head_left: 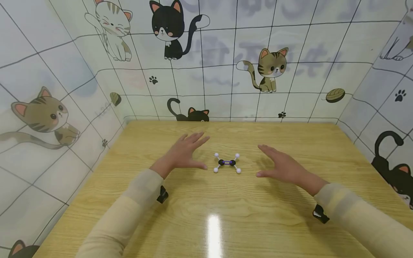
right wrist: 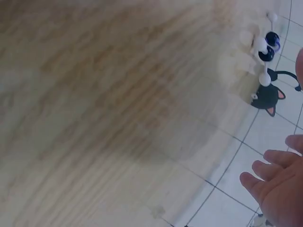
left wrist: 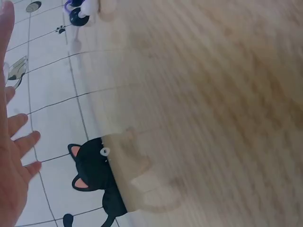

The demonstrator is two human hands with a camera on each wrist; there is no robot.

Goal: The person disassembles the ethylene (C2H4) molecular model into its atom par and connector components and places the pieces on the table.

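A small ball-and-stick molecular model [head_left: 232, 163] lies on the wooden table between the two hands. It has two black balls joined by a purple double link, with white balls on short white sticks at its ends. To its left is my left hand [head_left: 184, 152], fingers extended and thumb spread, apart from the model. My right hand [head_left: 285, 166] is held on the other side, its fingers and thumb likewise spread, touching nothing. Part of the model [left wrist: 79, 18] shows at the top of the left wrist view; the right wrist view has the model [right wrist: 266, 54] near its upper right.
The wooden tabletop [head_left: 193, 200] meets a back wall [head_left: 219, 104] and side walls covered in a tiled cat print. Dark wrist devices [head_left: 162, 195] hang under both sleeves. A bright reflection lies on the table's near part.
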